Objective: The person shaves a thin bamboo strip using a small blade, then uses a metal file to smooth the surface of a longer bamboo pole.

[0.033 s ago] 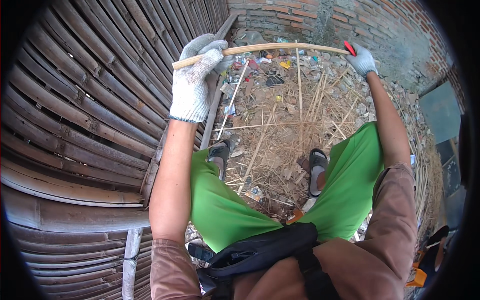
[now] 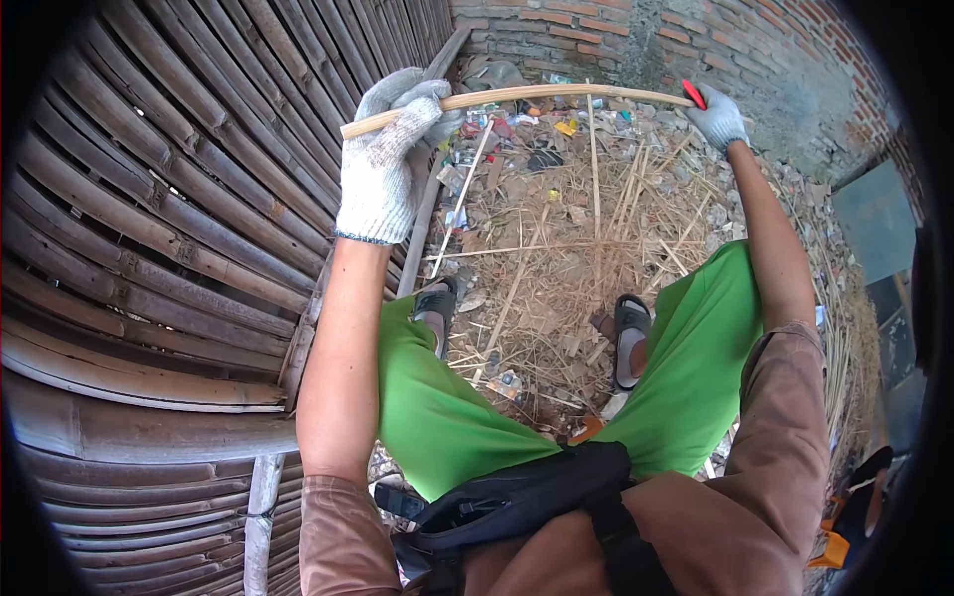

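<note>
A long pale bamboo strip (image 2: 556,91), slightly arched, spans between my two gloved hands at the far side of the view. My left hand (image 2: 386,169), in a white knitted glove with brownish stains, is closed around the strip near its left end, which sticks out past the palm. At the strip's right end my right hand (image 2: 719,123), gloved too, is closed on a slim red object (image 2: 694,95). The red object touches or overlaps the strip's tip; its kind cannot be made out. Whether the right fingers also grip the strip is hidden.
A bamboo slat wall (image 2: 179,219) stands close on my left, a brick wall (image 2: 566,35) at the back. Loose bamboo strips (image 2: 594,169), straw and litter cover the ground around my sandalled feet. Orange items (image 2: 827,549) lie at lower right.
</note>
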{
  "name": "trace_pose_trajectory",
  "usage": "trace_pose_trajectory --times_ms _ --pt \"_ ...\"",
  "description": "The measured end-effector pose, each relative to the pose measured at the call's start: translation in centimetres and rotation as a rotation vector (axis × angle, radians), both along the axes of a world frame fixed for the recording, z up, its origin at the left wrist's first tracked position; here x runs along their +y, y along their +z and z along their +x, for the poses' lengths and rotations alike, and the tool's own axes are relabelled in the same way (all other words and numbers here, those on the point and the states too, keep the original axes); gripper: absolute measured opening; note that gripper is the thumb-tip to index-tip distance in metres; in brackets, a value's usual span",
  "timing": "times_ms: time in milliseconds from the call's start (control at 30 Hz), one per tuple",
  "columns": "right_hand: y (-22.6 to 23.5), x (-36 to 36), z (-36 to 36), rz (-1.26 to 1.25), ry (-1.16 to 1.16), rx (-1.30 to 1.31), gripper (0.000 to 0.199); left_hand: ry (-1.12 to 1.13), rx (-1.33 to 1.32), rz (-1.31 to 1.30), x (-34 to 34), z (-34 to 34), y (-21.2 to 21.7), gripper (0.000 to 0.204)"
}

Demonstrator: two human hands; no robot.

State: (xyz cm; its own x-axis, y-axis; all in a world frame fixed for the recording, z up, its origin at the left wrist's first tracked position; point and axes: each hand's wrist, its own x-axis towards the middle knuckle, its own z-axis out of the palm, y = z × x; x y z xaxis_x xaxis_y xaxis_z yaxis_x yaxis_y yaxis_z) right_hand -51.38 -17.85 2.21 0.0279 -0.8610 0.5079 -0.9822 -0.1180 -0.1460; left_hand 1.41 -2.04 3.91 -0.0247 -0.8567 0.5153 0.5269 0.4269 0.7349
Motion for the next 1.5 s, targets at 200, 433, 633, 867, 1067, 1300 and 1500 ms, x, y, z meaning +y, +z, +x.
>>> trace_pose_trajectory --times_ms 200,433,633,867,1067,1300,1500 --pt "0.6 0.6 0.8 0.084 -0.077 0.012 0.037 0.029 0.038 0.043 -0.1 -0.2 -0.5 0.043" --pt "0.7 1.6 -0.1 -0.041 0.019 -0.004 0.039 0.044 0.078 0.049 -1.0 -1.1 -0.5 0.051" --pt "0.9 2.0 1.9 -0.08 0.051 0.018 0.035 0.044 0.029 0.124 -1.4 -2.2 -1.0 0.042" --pt "1.0 2.0 5.3 -0.112 0.114 0.094 0.036 -0.092 -0.235 0.037 -0.5 -5.5 -1.5 0.058" --pt "0.2 2.2 7.5 -0.129 0.373 0.087 0.033 -0.392 -0.197 0.177 0.3 -7.1 -1.0 0.064" --pt "-1.7 2.0 9.8 -0.003 0.544 0.149 0.03 -0.373 -0.758 0.243 4.3 -10.7 -3.6 0.062" --pt "-1.8 2.8 11.8 0.08 0.563 0.2 0.031 -0.372 -0.785 0.401 5.8 -11.7 -4.2 0.053"
